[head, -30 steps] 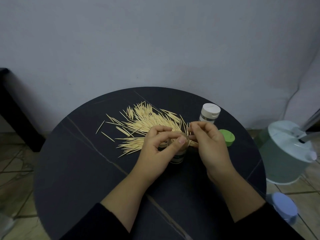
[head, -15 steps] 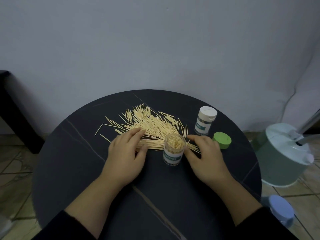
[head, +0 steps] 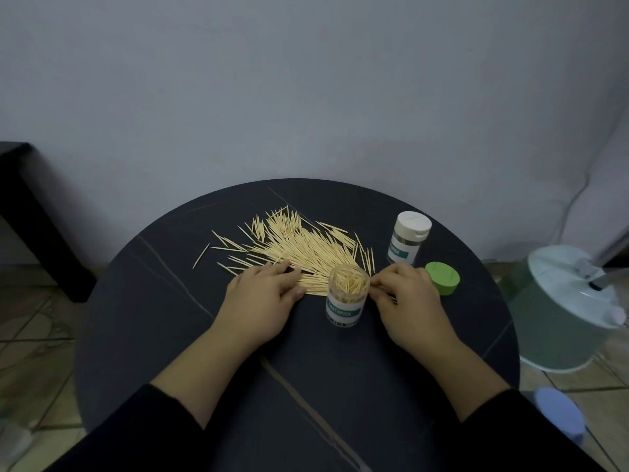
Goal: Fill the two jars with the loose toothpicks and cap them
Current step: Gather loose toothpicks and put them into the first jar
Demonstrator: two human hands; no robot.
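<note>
Pale wooden toothpicks point(head: 299, 243) lie fanned over the far middle of the dark round table point(head: 153, 318), and more stand packed to the brim of the open jar point(head: 344, 308), upright at the pile's near edge. A second ago both hands were up at its mouth; now they are down on either side of it, much as half a second ago. The left hand point(head: 260, 301) rests on the pile, fingers together and nearly straight. The right hand point(head: 408, 301) has its fingers curled over a few toothpicks just beside the jar; whether they pinch any I cannot tell. Behind it stands the capped jar point(head: 406, 245), contents unclear, with the green cap point(head: 442, 279) lying loose nearby.
</note>
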